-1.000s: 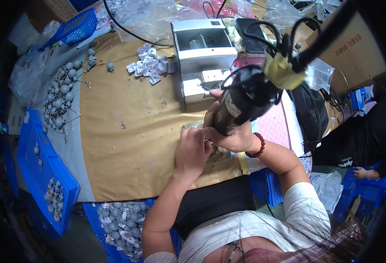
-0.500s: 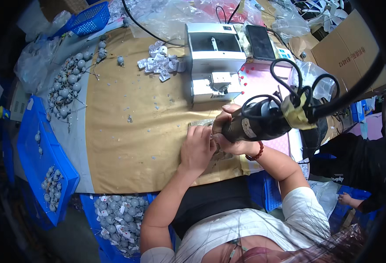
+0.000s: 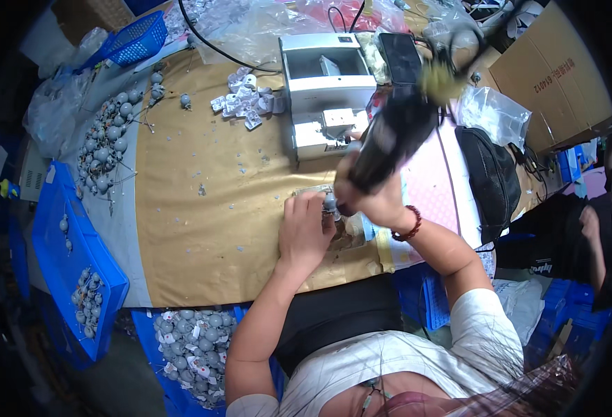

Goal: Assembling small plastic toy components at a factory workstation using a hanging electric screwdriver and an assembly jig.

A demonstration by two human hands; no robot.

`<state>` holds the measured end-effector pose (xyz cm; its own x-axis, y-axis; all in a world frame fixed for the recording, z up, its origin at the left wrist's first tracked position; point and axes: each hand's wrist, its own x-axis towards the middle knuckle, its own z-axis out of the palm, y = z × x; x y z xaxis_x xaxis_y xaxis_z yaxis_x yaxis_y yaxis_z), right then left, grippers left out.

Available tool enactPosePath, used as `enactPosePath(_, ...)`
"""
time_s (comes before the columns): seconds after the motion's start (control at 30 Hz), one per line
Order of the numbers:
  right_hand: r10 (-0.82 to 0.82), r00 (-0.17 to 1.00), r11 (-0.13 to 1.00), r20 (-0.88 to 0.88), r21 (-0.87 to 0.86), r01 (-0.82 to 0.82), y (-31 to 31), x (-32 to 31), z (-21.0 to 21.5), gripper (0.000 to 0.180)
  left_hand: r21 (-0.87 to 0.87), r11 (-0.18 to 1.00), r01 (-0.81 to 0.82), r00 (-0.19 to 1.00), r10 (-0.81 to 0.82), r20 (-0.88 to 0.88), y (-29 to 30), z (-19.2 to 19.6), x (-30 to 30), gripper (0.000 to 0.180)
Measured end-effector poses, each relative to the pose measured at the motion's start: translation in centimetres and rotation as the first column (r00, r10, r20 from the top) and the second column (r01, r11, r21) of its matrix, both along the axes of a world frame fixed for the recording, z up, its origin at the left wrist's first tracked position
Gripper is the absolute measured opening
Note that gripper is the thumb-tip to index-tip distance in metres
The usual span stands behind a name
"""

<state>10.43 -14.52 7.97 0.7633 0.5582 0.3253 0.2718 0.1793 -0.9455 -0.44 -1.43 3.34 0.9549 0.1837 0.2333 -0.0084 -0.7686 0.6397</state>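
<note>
My right hand [image 3: 379, 201] is wrapped round a black electric screwdriver [image 3: 391, 142], tilted and blurred by motion, with yellow tape near its cable end. A dark red bead bracelet [image 3: 409, 224] circles that wrist. Close by on the left, my left hand [image 3: 303, 233] has its fingers curled at a small grey ball-shaped part [image 3: 330, 201]. That part sits at a small fixture [image 3: 348, 238] on the brown-covered bench, partly hidden by my fingers. The screwdriver's tip is hidden by my right hand.
A white machine [image 3: 330, 90] stands beyond my hands, white plastic pieces [image 3: 247, 103] left of it. Grey balls with wires [image 3: 104, 142] lie at far left. A blue tray [image 3: 77, 250], a full blue bin [image 3: 195, 347], a black bag [image 3: 488, 182] and a person's arm [image 3: 593, 243] flank the bench.
My right hand has lifted the screwdriver up and away from the fixture, uncovering the grey part. My left hand stays beside it. The person at right has moved an arm.
</note>
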Motion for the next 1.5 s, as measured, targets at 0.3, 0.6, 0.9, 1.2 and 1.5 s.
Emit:
enactPosePath(0.3, -0.486, 0.864, 0.864, 0.13, -0.077, 0.498, -5.3, 5.4, -5.5, 0.057, -0.043, 0.998, 0.048, 0.992, -0.043, 0.115, 0.0, -0.5, -0.3, 0.037)
enactPosePath(0.6, 0.014, 0.987, 0.924, 0.163, -0.38, 0.05, -2.6, -0.8, -5.7, 0.019, -0.026, 0.998, 0.054, 0.99, -0.051, 0.129, -0.4, -0.9, -0.8, 0.032)
enactPosePath(0.9, -0.178, 0.963, 0.966, -0.203, -0.223, 0.132, -0.5, -1.5, -6.3, 0.015, -0.01, 0.999, 0.049, 0.991, -0.048, 0.126, -0.5, -0.5, -0.9, 0.034)
enactPosePath(1.2, -0.054, 0.912, 0.988, -0.408, -0.157, -0.011, -0.7, -0.6, -5.0, 0.017, -0.056, 0.997, 0.058, 0.992, -0.052, 0.112, -0.4, -0.3, -1.1, 0.032)
enactPosePath(1.5, 0.149, 0.982, 0.952, -0.117, -0.251, -0.175, -9.8, 6.3, -2.4, 0.016, 0.196, 0.98, -0.028, 0.916, 0.104, -0.388, 9.2, 4.6, -17.9, 0.023)
